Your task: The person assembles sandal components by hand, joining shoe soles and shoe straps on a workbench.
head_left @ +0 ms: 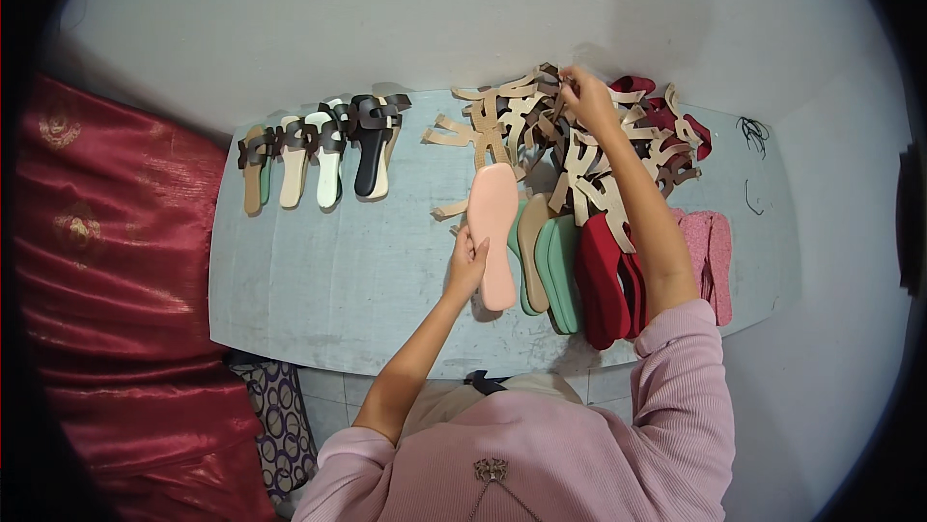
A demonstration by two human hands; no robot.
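Note:
A pale pink shoe sole [495, 218] is tilted up over the middle of the table, with my left hand [467, 269] closed around its narrower lower part. My right hand [586, 97] reaches to the back of a heaped pile of sandal straps [579, 160], tan, dark brown and dark red. Its fingers pinch at a dark strap [555, 78] on the pile's far edge; the fingertips show only in part. Just right of the pink sole lie a tan sole [532, 252] and green soles [557, 276], partly under my right forearm's side of the table.
Stacked red soles [603, 281] and speckled pink soles [719, 266] lie along the near right. At the far left stand several strapped sandals [328, 160]. Black cords [753, 136] lie at the right on the light blue table [319, 281]. A red curtain [126, 281] hangs at the left.

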